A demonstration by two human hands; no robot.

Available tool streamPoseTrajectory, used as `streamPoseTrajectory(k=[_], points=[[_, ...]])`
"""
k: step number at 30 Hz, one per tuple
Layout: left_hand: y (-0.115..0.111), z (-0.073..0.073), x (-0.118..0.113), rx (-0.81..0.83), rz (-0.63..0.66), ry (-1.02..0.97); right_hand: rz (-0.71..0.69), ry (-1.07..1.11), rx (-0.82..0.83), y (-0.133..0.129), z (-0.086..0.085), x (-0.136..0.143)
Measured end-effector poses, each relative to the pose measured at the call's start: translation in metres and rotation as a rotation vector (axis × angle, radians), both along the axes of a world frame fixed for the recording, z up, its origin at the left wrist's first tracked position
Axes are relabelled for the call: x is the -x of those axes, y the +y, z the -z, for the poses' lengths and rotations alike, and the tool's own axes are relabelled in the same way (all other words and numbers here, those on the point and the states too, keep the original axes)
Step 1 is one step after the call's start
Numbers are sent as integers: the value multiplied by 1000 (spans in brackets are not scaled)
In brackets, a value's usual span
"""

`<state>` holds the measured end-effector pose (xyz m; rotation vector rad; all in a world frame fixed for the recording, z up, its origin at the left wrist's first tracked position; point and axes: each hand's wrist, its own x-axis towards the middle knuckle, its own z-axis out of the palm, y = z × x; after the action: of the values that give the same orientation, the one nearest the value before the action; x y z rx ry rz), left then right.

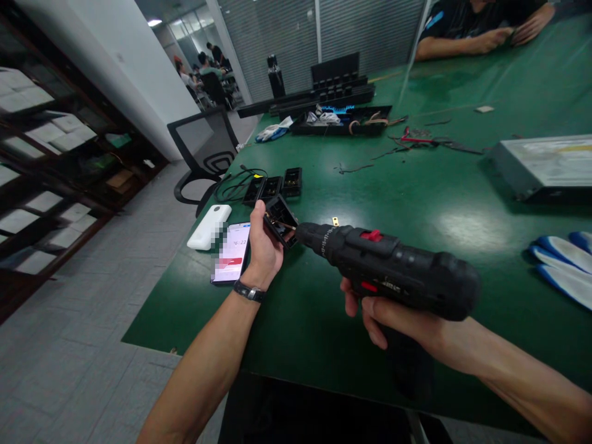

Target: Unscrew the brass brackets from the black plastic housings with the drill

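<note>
My left hand grips a small open black plastic box, tilted so that its inside faces the tool. In my right hand is a black cordless drill with red switches, its handle wrapped by the fingers. The drill's bit reaches into the box; what its tip touches is too small to tell. A small brass-coloured plate lies on the table just behind the drill's chuck. Beyond my left hand stand several similar black boxes, with a black cable beside them.
A lit phone and a white power-bank-like object lie left of my left hand. Blue-white gloves and a grey metal case are at right. Farther back are a black tray, pliers and a seated person.
</note>
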<state>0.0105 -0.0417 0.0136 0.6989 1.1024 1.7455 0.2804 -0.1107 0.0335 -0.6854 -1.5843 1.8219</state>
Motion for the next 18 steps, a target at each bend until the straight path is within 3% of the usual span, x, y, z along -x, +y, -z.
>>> streamPoseTrajectory(k=[18], points=[[1,5,-1,-33,5,37,-19,-11,47,0,-2,-1]])
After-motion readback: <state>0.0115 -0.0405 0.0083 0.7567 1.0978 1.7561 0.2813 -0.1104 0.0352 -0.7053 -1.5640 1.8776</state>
